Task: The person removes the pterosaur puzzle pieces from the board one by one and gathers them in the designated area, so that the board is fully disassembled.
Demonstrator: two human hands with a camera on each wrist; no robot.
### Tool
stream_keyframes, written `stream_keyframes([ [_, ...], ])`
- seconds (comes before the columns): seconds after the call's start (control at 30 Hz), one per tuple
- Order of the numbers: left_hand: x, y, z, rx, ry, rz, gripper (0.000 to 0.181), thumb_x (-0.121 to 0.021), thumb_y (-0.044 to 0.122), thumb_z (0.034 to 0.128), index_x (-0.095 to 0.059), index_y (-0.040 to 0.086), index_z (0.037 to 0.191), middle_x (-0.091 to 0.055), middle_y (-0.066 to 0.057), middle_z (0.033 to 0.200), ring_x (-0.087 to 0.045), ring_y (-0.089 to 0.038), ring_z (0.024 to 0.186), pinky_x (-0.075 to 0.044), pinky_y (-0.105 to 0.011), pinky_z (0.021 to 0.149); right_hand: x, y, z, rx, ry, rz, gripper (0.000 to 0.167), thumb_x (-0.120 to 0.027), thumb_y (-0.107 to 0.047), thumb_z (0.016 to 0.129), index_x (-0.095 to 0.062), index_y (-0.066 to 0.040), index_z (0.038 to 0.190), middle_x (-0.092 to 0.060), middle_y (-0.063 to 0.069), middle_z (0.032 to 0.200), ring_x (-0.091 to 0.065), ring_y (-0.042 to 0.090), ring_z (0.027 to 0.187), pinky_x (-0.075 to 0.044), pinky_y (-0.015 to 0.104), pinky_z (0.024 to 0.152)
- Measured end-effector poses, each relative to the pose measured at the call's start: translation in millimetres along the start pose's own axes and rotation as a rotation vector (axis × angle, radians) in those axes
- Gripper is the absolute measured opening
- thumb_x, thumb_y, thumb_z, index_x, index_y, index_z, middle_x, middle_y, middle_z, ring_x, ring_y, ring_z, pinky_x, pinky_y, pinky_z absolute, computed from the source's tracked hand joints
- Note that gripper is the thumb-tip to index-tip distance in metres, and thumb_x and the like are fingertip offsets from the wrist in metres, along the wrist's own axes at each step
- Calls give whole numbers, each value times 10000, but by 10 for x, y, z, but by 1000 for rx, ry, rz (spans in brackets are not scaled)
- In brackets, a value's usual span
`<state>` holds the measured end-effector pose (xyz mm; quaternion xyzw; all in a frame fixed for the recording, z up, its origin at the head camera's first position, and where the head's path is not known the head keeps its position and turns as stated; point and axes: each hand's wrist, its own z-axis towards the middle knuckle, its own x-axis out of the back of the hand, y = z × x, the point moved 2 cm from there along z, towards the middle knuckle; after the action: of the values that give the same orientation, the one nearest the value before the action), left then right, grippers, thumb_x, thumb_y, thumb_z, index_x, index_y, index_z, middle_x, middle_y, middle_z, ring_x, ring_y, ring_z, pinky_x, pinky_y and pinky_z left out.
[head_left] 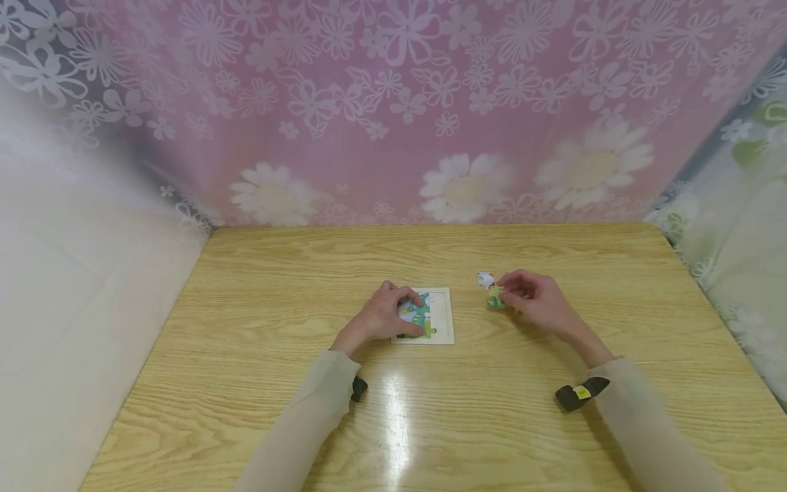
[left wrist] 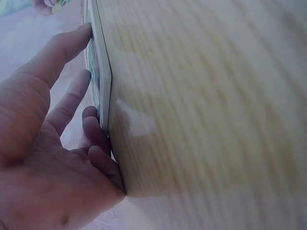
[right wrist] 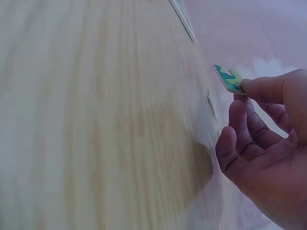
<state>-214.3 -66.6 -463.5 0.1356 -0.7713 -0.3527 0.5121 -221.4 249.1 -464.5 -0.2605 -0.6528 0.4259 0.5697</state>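
Note:
My left hand (head_left: 389,312) lies over the left part of a jigsaw puzzle board (head_left: 445,321) with a pale frame. In the left wrist view, its thumb and a fingertip touch the board's face, and other fingers bend near the board's edge. Joined pieces (head_left: 424,316) in teal, green and white fill part of the frame; the hand hides some of them. To the right, my right hand (head_left: 535,298) pinches a green puzzle piece (right wrist: 230,80) between thumb and fingers, held above the table. A white puzzle piece (head_left: 486,279) lies just beyond that hand.
Both hands work over a wood-grain table (head_left: 295,273). A pink flowered curtain (head_left: 369,157) hangs behind its far edge, and pale cloth (head_left: 74,273) hangs at the left. Dark straps (head_left: 581,394) sit at the wrists.

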Motion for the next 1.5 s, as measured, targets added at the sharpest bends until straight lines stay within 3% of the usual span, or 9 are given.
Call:
stream_keyframes([
  [0.33,7,12,-9,0,-3,-3,397,-859,334,826,-693,248,1175,-505,-65,1196,-441,-214,977,-327,-344,844,376,210,0,-31,65,-69,236,-629,-143,1024,-656,-31,1229,-688,178,1059,-654,94,810,-508,252,605],
  [0.67,5,-4,-3,-3,-4,-8,398,-862,336,820,-692,249,1169,-506,-60,1195,-442,-209,978,-331,-342,842,633,401,61,-39,113,-147,261,-642,-160,1018,-663,2,1221,-702,175,1036,-648,18,783,-521,230,627],
  [0.9,9,6,-11,-4,-5,-18,391,-860,332,825,-693,242,1168,-505,-61,1191,-434,-208,977,-329,-348,846,709,446,88,-42,141,-290,266,-654,-226,1014,-691,-36,1196,-708,181,1062,-590,-54,787,-484,170,682],
  [1.13,7,22,-9,-5,-12,-26,382,-854,316,832,-693,236,1169,-502,-65,1195,-437,-212,987,-337,-353,847,715,454,135,-63,119,-387,253,-631,-231,1026,-701,-54,1193,-713,169,1082,-624,159,874,-481,264,740],
  [1.27,11,27,-2,-6,-10,-17,384,-856,324,828,-695,237,1165,-504,-65,1192,-439,-211,979,-336,-349,843,712,454,148,-52,113,-401,231,-632,-197,1022,-710,-34,1164,-713,188,1060,-636,193,863,-483,305,735],
  [1.5,20,-23,-3,-27,-27,-32,405,-839,347,846,-690,232,1205,-495,-69,1195,-436,-218,988,-350,-340,839,712,466,147,-58,136,-386,262,-638,-260,1023,-717,-65,1178,-731,174,1111,-622,114,860,-481,235,718],
])
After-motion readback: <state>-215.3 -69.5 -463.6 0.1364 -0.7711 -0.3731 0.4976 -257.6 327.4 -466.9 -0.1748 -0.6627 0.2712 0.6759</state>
